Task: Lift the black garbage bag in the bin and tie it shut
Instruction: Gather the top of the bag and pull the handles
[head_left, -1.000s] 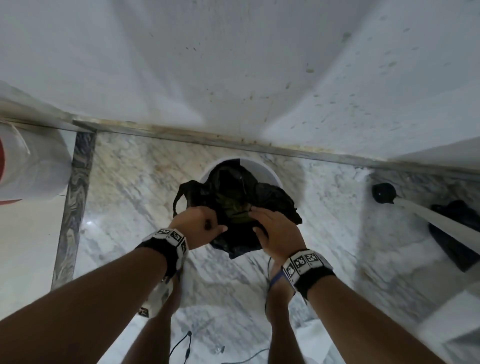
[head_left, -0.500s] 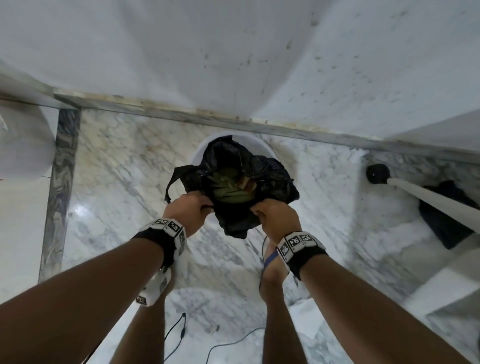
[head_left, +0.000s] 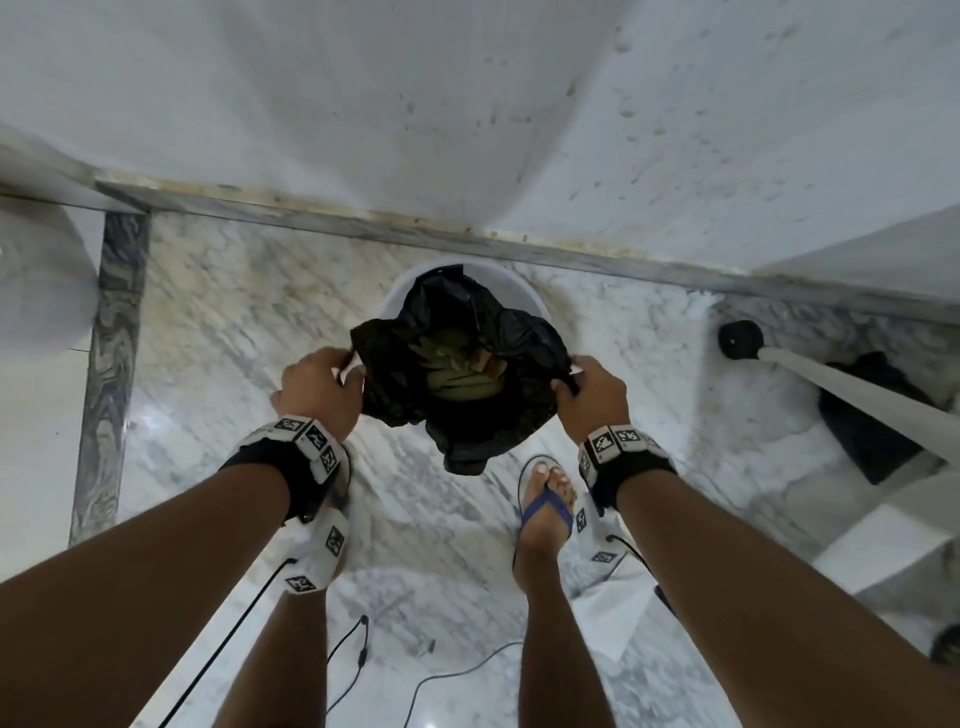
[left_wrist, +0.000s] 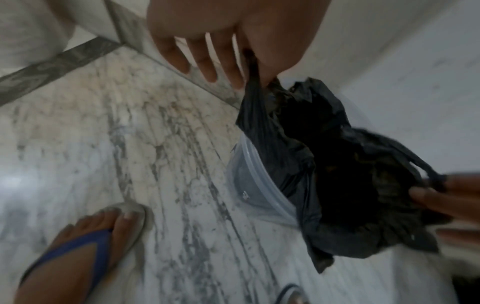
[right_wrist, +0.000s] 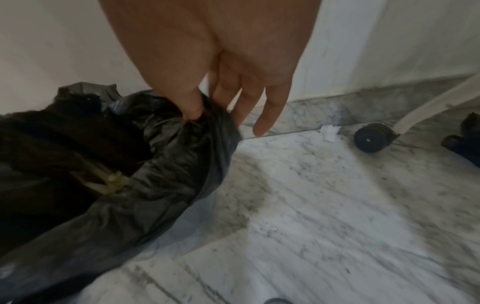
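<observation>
The black garbage bag (head_left: 457, 374) hangs open above the white bin (head_left: 511, 291), which stands on the marble floor against the wall. Green and brown waste shows inside the bag. My left hand (head_left: 324, 387) pinches the bag's left edge between thumb and forefinger; the left wrist view shows that pinch on the bag (left_wrist: 324, 164), with the other fingers (left_wrist: 207, 61) straight, above the bin's rim (left_wrist: 257, 176). My right hand (head_left: 589, 395) pinches the right edge of the bag (right_wrist: 168, 156). The hands hold the mouth stretched wide.
The wall runs behind the bin with a grey skirting (head_left: 363, 228). A white leg with a black caster (head_left: 740, 340) and a dark cloth (head_left: 872, 415) lie to the right. My feet in blue flip-flops (head_left: 545, 512) stand just before the bin; cables (head_left: 358, 649) trail on the floor.
Both hands have moved apart from the bag's near middle to its left and right edges, pulling the mouth wide. The bag sits a little higher over the bin.
</observation>
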